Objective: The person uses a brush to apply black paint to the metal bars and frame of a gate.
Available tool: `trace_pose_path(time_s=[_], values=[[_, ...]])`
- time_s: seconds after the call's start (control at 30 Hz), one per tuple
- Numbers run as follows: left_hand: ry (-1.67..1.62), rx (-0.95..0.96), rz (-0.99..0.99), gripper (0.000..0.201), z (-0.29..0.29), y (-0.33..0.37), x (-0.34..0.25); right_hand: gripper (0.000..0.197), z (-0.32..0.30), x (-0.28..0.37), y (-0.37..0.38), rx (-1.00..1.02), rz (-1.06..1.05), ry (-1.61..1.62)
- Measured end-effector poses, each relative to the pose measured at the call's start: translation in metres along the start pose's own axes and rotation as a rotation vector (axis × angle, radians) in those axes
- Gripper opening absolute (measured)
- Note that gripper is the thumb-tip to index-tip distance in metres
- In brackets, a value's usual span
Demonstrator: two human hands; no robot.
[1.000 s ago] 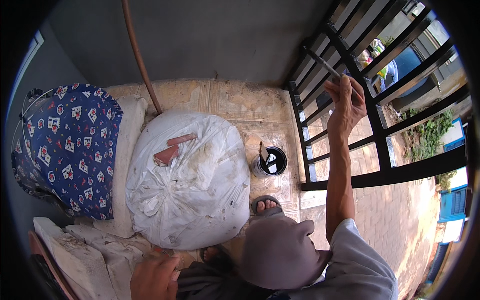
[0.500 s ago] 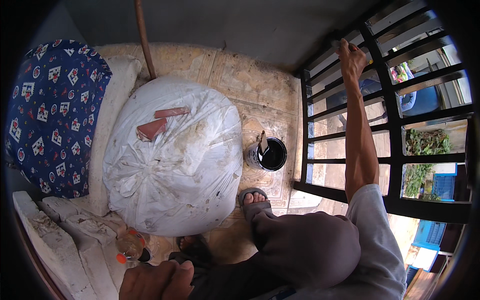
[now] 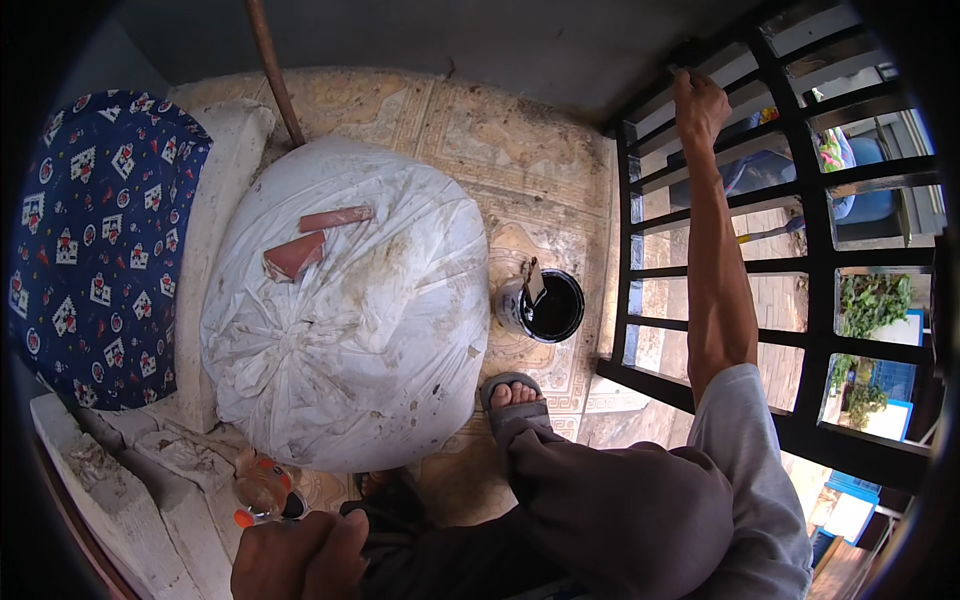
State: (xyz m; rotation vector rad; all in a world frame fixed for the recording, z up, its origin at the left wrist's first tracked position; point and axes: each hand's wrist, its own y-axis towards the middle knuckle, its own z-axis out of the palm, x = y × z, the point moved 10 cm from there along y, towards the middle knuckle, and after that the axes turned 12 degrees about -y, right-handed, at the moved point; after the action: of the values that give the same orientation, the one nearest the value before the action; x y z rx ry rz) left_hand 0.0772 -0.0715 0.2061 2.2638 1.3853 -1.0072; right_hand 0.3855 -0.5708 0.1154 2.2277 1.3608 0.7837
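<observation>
My right arm reaches far up along the black barred metal grille (image 3: pixel 822 300). At its upper bars, my right hand (image 3: pixel 700 108) is closed around what looks like a paintbrush (image 3: pixel 674 70); only a small bit of it shows past the fingers. My left hand (image 3: pixel 300 556) is low at the bottom edge, its fingers curled in, with nothing visible in it. A can of black paint (image 3: pixel 556 306) stands on the tiled floor ahead of my foot, with a flat stick (image 3: pixel 535 281) poking out of it.
Left of the can lies a big tied white sack (image 3: pixel 400 290) bearing two reddish tile pieces (image 3: pixel 296 256). A blue patterned cloth (image 3: pixel 100 250), pale blocks (image 3: pixel 120 500), a plastic bottle (image 3: pixel 262 494) and a leaning wooden pole (image 3: pixel 272 70) are further left. A grey wall (image 3: pixel 520 50) rises behind.
The view has shifted slightly, so the grille sits further right. My right hand is still up by the top bars, its wrist turned a little. My left hand stays low with curled fingers.
</observation>
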Motion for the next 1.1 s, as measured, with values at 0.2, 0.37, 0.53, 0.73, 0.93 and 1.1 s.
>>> trace_pose_path(time_s=[0.2, 0.37, 0.53, 0.73, 0.93, 1.1], values=[[-0.063, 0.048, -0.017, 0.048, 0.002, 0.005, 0.009, 0.042, -0.005, -0.012, 0.007, -0.054, 0.033, 0.099], [-0.057, 0.053, -0.007, 0.044, 0.003, 0.005, 0.011, 0.041, 0.004, -0.022, 0.0, 0.041, 0.074, 0.091], [-0.063, 0.06, -0.043, 0.042, 0.004, 0.007, 0.012, 0.04, 0.013, -0.016, -0.011, 0.042, 0.018, 0.053], [-0.06, 0.061, -0.047, 0.042, 0.004, 0.008, 0.011, 0.037, 0.012, -0.013, -0.025, -0.029, 0.023, 0.111], [-0.041, 0.053, -0.05, 0.046, 0.007, 0.007, 0.014, 0.037, 0.019, -0.016, -0.019, -0.06, -0.047, 0.082], [-0.08, 0.077, -0.05, 0.046, 0.006, 0.008, 0.015, 0.039, 0.011, -0.02, -0.023, -0.011, 0.053, 0.156]])
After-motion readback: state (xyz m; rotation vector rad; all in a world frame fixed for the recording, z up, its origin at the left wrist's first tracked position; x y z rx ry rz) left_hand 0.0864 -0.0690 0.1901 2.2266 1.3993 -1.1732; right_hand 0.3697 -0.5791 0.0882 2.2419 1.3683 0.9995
